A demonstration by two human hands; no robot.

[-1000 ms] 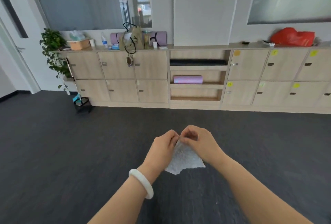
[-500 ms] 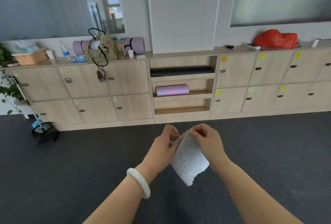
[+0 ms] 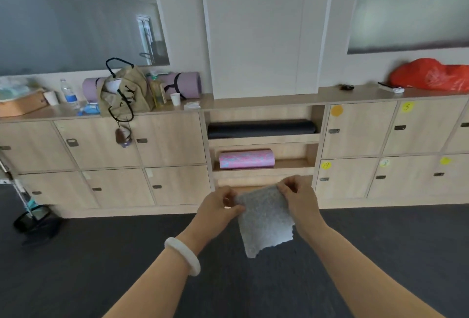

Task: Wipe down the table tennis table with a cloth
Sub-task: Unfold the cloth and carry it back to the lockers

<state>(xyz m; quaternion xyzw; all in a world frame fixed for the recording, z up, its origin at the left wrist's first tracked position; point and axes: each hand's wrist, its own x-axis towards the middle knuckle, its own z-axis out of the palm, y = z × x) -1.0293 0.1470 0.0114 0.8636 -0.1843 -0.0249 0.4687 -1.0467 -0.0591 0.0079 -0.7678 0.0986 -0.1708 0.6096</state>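
A small pale grey cloth (image 3: 265,221) with a ragged lower edge hangs in the air in front of me, spread flat. My left hand (image 3: 218,209) pinches its upper left corner and my right hand (image 3: 299,198) pinches its upper right corner. A white bangle sits on my left wrist. No table tennis table is in view.
A long row of light wooden lockers (image 3: 167,155) runs along the wall ahead, with open shelves holding a dark mat and a pink roller (image 3: 246,159). On its top lie a tan bag (image 3: 127,94), bottle, cups and a red bag (image 3: 431,75). Dark floor (image 3: 76,267) lies below.
The view has turned right and come closer to the lockers. My hands have moved apart and unfolded the cloth, which now hangs wider and flatter.
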